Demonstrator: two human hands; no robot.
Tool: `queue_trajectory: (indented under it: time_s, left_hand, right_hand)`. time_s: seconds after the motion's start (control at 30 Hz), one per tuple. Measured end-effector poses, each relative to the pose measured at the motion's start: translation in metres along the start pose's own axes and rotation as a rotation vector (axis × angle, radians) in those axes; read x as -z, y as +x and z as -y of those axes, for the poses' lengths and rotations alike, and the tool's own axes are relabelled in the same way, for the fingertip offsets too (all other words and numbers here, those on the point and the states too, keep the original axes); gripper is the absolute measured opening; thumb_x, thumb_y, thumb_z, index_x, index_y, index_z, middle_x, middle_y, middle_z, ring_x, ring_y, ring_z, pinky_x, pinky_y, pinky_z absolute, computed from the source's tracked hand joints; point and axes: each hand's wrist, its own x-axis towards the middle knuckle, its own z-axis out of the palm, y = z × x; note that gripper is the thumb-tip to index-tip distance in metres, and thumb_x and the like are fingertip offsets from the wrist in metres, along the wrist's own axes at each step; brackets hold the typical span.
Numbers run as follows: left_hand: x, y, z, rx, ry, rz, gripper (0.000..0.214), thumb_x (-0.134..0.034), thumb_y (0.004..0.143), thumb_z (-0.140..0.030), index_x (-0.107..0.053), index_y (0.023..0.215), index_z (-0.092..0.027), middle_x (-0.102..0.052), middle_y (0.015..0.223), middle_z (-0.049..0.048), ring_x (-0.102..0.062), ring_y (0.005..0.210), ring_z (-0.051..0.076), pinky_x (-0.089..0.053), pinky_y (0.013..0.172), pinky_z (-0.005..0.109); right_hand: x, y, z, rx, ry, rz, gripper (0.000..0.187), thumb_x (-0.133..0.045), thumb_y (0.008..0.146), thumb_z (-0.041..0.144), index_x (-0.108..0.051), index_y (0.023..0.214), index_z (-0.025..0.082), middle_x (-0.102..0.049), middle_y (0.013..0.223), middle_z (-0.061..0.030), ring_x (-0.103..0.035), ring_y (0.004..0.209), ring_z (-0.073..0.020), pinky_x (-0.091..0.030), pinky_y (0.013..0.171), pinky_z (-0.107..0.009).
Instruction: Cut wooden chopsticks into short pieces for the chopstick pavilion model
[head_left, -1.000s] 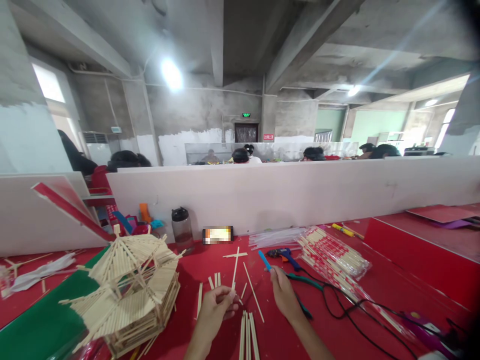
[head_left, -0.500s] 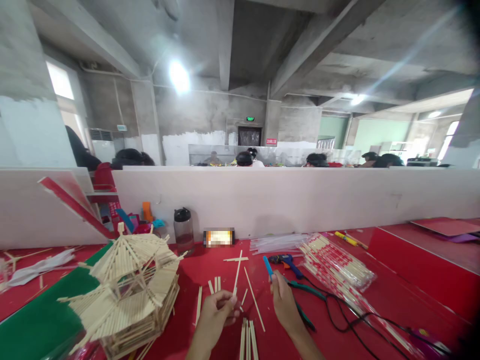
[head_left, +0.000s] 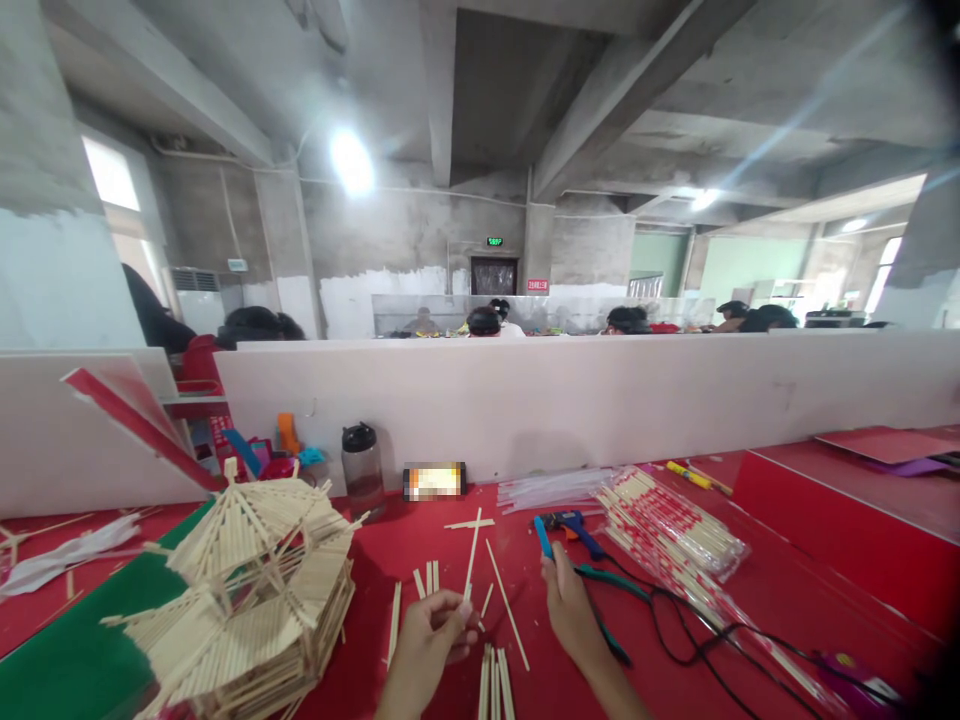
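Black-lidded bottle near dark-edged device, white partition behind; green sign above dark doorway.

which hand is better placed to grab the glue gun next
Likely the right hand: it is nearer the glue gun, though holding a blue object. The left hand is farther, pinching a thin stick.

This is a craft workshop in a bare grey concrete hall: a tiered model of pale wooden sticks at ten o'clock and a blue-and-black glue gun at one share a red worktable; people show beyond a long white partition at twelve.
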Motion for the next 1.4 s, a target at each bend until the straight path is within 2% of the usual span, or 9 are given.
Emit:
queue_trajectory:
  time_s: [0.13, 0.43, 0.53, 0.7, 0.93, 1.07, 1.2, 1.3, 1.4]
  left_hand:
    - [-0.002, -0.001, 0.001, 0.005, 0.009, 0.013, 0.057, -0.078, 0.054, -0.064, -0.064, 0.077, -0.014, -0.072, 0.079, 0.0086, -0.067, 0.066, 0.015, -0.052, 0.060, 0.022]
    - [-0.003, -0.002, -0.002, 0.004, 0.006, 0.014, 0.056, -0.077, 0.056, -0.063, -0.061, 0.076, -0.014, -0.072, 0.080, 0.0090, -0.067, 0.065, 0.014, -0.052, 0.060, 0.023]
    - [-0.004, -0.002, 0.000, 0.015, -0.004, 0.008, 0.055, -0.078, 0.055, -0.062, -0.061, 0.076, -0.014, -0.071, 0.077, 0.0071, -0.068, 0.065, 0.015, -0.053, 0.061, 0.023]
    - [-0.005, -0.001, 0.003, 0.036, -0.019, 0.015, 0.056, -0.078, 0.055, -0.062, -0.062, 0.078, -0.014, -0.073, 0.080, 0.0085, -0.068, 0.065, 0.015, -0.053, 0.061, 0.023]
    - [-0.006, 0.000, 0.005, 0.042, -0.024, 0.013, 0.052, -0.078, 0.057, -0.059, -0.063, 0.078, -0.014, -0.073, 0.083, 0.0094, -0.069, 0.066, 0.014, -0.054, 0.062, 0.023]
    - [-0.007, 0.000, 0.005, 0.034, -0.027, 0.010, 0.052, -0.079, 0.056, -0.058, -0.062, 0.076, -0.013, -0.073, 0.079, 0.0091, -0.068, 0.063, 0.015, -0.054, 0.060, 0.024]
    - [-0.007, -0.003, 0.003, 0.038, -0.013, -0.006, 0.047, -0.079, 0.058, -0.053, -0.063, 0.076, -0.013, -0.072, 0.077, 0.0082, -0.068, 0.062, 0.015, -0.054, 0.061, 0.024]
    - [-0.008, -0.003, 0.001, 0.037, -0.006, -0.007, 0.043, -0.078, 0.061, -0.051, -0.063, 0.075, -0.013, -0.072, 0.076, 0.0069, -0.068, 0.061, 0.014, -0.054, 0.061, 0.024]
    - [-0.008, -0.003, 0.002, 0.030, 0.001, -0.001, 0.043, -0.078, 0.061, -0.051, -0.063, 0.075, -0.013, -0.071, 0.073, 0.0057, -0.067, 0.061, 0.014, -0.055, 0.060, 0.024]
  right_hand:
    - [0.002, 0.003, -0.001, 0.023, -0.002, 0.023, 0.078, -0.029, 0.086, 0.071, -0.055, 0.129, 0.012, -0.060, 0.127, -0.0202, -0.059, 0.115, -0.0327, -0.045, 0.100, -0.047]
    - [0.001, -0.007, 0.016, 0.082, 0.002, 0.116, 0.061, -0.040, 0.090, 0.061, -0.059, 0.125, 0.015, -0.061, 0.129, -0.0151, -0.054, 0.123, -0.0303, -0.041, 0.105, -0.045]
    - [0.002, -0.006, 0.014, 0.070, 0.032, 0.072, 0.060, -0.043, 0.088, 0.061, -0.061, 0.124, 0.015, -0.061, 0.129, -0.0148, -0.053, 0.124, -0.0302, -0.043, 0.103, -0.044]
    - [0.006, 0.001, 0.014, 0.108, 0.123, -0.017, 0.052, -0.047, 0.088, 0.058, -0.065, 0.115, 0.018, -0.067, 0.116, -0.0128, -0.059, 0.113, -0.0282, -0.049, 0.094, -0.039]
    - [0.021, 0.002, 0.035, 0.150, 0.165, -0.108, 0.040, -0.057, 0.085, 0.053, -0.064, 0.102, 0.017, -0.067, 0.103, -0.0109, -0.061, 0.099, -0.0265, -0.049, 0.089, -0.038]
    - [0.025, -0.013, 0.065, 0.238, 0.189, -0.001, 0.027, -0.059, 0.086, 0.045, -0.063, 0.088, 0.018, -0.067, 0.084, -0.0060, -0.062, 0.081, -0.0219, -0.050, 0.079, -0.032]
    - [0.023, -0.031, 0.091, 0.295, 0.204, 0.182, 0.021, -0.056, 0.089, 0.038, -0.065, 0.088, 0.018, -0.069, 0.085, -0.0058, -0.064, 0.079, -0.0206, -0.051, 0.077, -0.029]
    - [0.019, -0.040, 0.099, 0.283, 0.204, 0.271, 0.022, -0.054, 0.089, 0.037, -0.066, 0.091, 0.018, -0.070, 0.085, -0.0055, -0.066, 0.079, -0.0205, -0.052, 0.075, -0.028]
    - [0.015, -0.044, 0.099, 0.280, 0.172, 0.290, 0.021, -0.055, 0.088, 0.036, -0.067, 0.091, 0.019, -0.071, 0.083, -0.0045, -0.067, 0.077, -0.0199, -0.052, 0.073, -0.028]
